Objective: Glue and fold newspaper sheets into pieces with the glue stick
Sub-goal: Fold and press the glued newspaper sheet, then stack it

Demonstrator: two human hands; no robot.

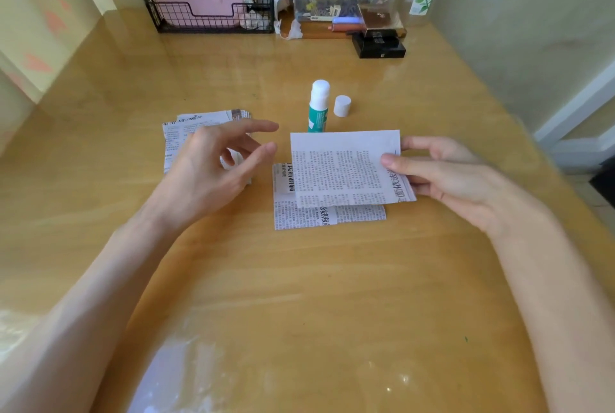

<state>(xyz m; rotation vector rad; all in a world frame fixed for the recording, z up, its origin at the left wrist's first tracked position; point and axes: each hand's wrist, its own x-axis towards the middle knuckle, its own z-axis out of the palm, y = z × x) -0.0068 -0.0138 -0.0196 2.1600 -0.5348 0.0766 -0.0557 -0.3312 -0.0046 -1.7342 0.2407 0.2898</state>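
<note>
Pinching a newspaper piece (342,168) by its right edge, the right hand (446,176) holds it lifted off the table (299,279), thumb on the printed face and fingers behind. The left hand (213,163) hovers just left of that piece with fingers loosely spread and grasping nothing. It is above a stack of newspaper sheets (186,133) lying on the left of the table.

A 2nd piece (319,216) lies flat on the table below the held one, partly hidden by it. Its neat edges suggest it may already be folded, but that cannot be told for sure. Whether the held piece is glued or doubled over cannot be told either.

The glue stick (318,106) stands upright just behind the held piece, uncapped with its white tip exposed, and its cap (342,106) stands beside it. So the gluing looks to be underway rather than finished.

As a judgement, the task is in its early or middle part. At most 1 or 2 pieces appear to be dealt with, while the stack on the left shows several layered edges waiting for glue and folds. The held piece probably needs either a pass of glue or setting down with the other one. After that the free left hand is well placed to draw a fresh sheet from the stack.
</note>
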